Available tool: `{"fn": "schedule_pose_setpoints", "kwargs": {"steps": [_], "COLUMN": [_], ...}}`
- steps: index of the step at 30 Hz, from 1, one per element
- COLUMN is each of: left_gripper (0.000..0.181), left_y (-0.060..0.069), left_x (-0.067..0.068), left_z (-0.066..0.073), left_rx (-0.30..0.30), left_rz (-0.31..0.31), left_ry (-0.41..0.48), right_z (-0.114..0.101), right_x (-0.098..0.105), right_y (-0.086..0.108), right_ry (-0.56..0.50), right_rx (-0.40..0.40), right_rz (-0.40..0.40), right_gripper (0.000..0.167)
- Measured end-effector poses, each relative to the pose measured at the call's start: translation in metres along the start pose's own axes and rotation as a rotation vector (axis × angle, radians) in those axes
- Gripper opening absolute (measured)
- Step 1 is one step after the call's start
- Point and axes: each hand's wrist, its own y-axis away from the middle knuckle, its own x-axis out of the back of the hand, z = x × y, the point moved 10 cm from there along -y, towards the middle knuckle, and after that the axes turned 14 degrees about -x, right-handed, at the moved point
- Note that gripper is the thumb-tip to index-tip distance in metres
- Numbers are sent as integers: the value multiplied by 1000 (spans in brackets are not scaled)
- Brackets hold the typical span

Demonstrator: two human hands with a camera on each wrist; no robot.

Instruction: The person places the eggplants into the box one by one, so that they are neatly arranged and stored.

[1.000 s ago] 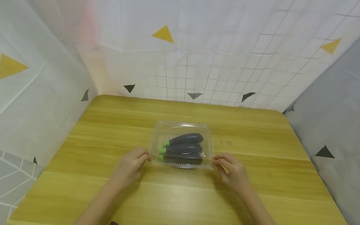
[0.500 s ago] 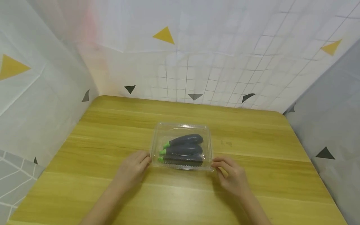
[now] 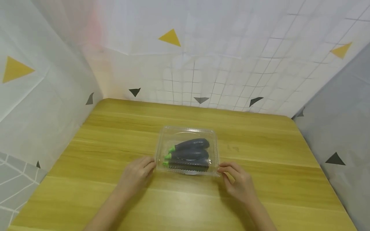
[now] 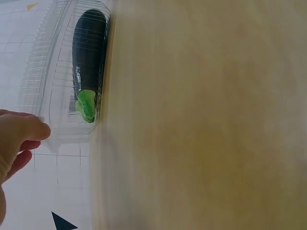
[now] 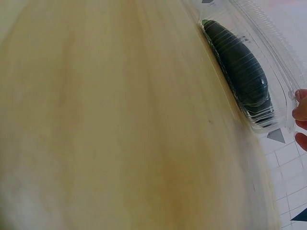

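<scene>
A clear plastic clamshell box [image 3: 170, 133] with a ribbed edge sits on the table, its lid over the base. Three dark eggplants [image 3: 189, 154] with green stems lie side by side inside it, stems to the left. My left hand [image 3: 136, 175] pinches the rim at the box's near left corner; in the left wrist view the thumb [image 4: 37, 129] presses on that corner. At the near right corner my right hand [image 3: 238, 181] pinches the rim between thumb and fingers. The right wrist view shows only its fingertips [image 5: 301, 112] at the box's edge.
The wooden table [image 3: 115, 134] extends around the box on every side. White sheeting [image 3: 138, 67] with triangles and grid lines rises behind the far edge, and grey-white sheets stand at the left and right.
My left hand has shifted slightly right, its fingers tighter on the corner. The right hand and the box have hardly moved. A small dark thing at the bottom edge has left the view.
</scene>
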Motion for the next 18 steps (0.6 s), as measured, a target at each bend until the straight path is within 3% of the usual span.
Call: {"fn": "schedule_pose_setpoints", "kwargs": {"steps": [18], "left_gripper": [22], "left_y": [4], "left_x": [-5], "left_z": [-5], "left_rx": [67], "left_rz": [-33], "left_ry": [28], "right_z": [4], "right_x": [0], "right_y": [0], "right_ry": [16], "right_rx": [-35], "right_rz": [3], "right_gripper": [26]}}
